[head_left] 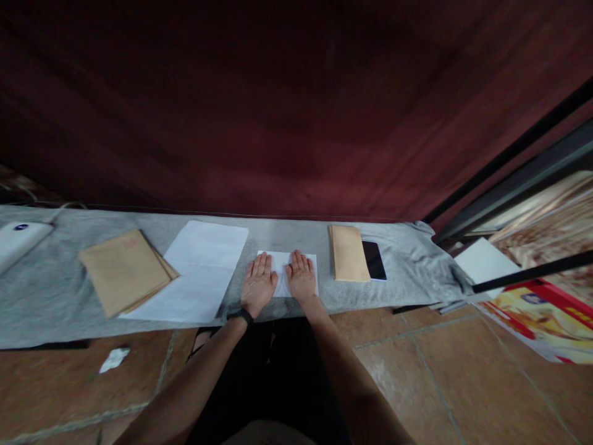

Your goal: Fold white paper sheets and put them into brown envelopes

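Both my hands lie flat on a small white sheet of paper (281, 285), which looks folded, on the grey cloth. My left hand (259, 283) covers its left part, fingers stretched out, a dark band on the wrist. My right hand (301, 278) rests on the right part, also with fingers extended. A larger white sheet with a crease (204, 266) lies to the left. Right of my hands is a small stack of brown envelopes (349, 253), partly over a dark phone (374, 261).
More brown envelopes (127, 269) overlap the large sheet at the left. A white device with a cable (21, 241) sits at the far left edge. The grey cloth (407, 266) covers a narrow table before a dark red curtain (296, 123). A printed box (546, 315) stands at the right.
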`<state>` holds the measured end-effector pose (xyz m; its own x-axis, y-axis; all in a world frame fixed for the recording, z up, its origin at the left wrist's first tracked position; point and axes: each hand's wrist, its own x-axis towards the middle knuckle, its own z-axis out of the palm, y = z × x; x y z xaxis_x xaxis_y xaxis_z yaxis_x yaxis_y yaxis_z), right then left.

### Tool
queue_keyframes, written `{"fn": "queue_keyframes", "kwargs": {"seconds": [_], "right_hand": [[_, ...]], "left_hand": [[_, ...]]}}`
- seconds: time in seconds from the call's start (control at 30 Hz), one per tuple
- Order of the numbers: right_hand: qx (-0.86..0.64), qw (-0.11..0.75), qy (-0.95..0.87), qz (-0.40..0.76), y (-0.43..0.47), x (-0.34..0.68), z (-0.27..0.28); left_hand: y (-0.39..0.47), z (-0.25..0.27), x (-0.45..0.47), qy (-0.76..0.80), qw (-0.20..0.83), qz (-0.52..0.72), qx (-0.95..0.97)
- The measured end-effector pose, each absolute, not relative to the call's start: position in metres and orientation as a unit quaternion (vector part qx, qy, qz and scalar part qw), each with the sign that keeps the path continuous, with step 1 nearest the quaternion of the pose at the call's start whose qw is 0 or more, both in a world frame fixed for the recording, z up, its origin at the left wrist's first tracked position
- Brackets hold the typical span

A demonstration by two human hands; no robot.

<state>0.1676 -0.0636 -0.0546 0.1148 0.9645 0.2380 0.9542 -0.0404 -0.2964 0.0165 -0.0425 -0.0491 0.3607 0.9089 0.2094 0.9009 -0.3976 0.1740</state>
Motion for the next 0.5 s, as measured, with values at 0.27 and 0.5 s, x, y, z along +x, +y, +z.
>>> {"fn": "queue_keyframes", "kwargs": {"seconds": [0.27, 0.5], "right_hand": [[-0.75, 0.203, -0.629, -0.025, -0.073, 0.177, -0.06], [-0.766, 0.2, -0.608, -0.053, -0.092, 0.186, -0.061]], "left_hand": [[-0.041, -0.052, 0.016, 0.548, 0.018, 0.141, 0.824], [-0.04, -0.055, 0.014, 0.545, 0.005, 0.145, 0.826]]}}
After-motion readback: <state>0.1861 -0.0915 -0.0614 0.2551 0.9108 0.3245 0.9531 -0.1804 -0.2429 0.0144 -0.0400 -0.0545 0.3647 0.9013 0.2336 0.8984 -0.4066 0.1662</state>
